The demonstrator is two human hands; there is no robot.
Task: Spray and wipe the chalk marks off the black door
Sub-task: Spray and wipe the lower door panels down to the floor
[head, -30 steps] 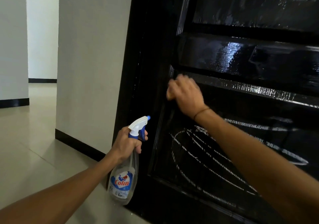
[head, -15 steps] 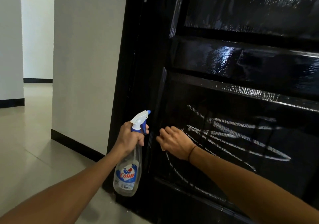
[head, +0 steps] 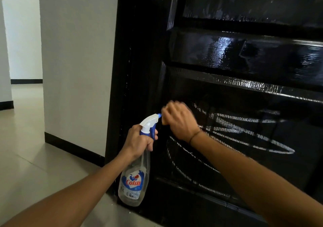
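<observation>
Your hands worked at the black door.
Your left hand gripped the spray bottle; your right hand, curled on something tan, sat at ten o'clock from the chalk marks.

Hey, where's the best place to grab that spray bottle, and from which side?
Probably the narrow neck of the spray bottle, just below its white trigger head, coming from the back, opposite the nozzle. The left hand holds it there, with the bottle upright and the nozzle facing the black door.
</observation>
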